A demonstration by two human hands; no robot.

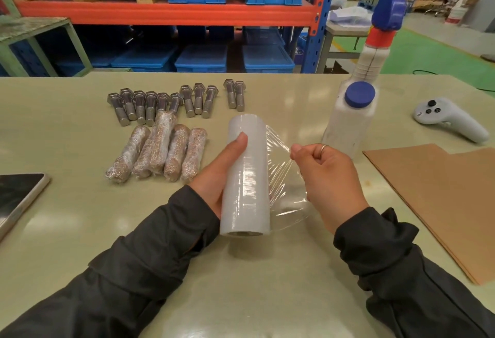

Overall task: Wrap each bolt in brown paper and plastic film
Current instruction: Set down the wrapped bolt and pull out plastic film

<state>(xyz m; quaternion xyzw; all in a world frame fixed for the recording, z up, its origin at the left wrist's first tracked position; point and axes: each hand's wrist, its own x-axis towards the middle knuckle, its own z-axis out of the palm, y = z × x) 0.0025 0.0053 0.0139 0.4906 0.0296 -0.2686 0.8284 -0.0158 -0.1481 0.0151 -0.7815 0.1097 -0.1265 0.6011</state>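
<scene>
My left hand [218, 174] grips a white roll of plastic film [247, 177] held above the table, its axis pointing away from me. My right hand [326, 177] pinches the loose end of the clear film [281, 177] and holds it stretched out to the right of the roll. Several bare steel bolts [171, 102] lie in a row farther back on the table. In front of them lie several wrapped bolts [160, 150], brown paper under shiny film.
Brown paper sheets [439, 198] lie at the right. A white bottle with a blue cap and pump [351, 118] stands behind my right hand. A white controller [450, 118] lies far right, a phone [18, 198] at the left edge. Blue crates on shelving stand behind the table.
</scene>
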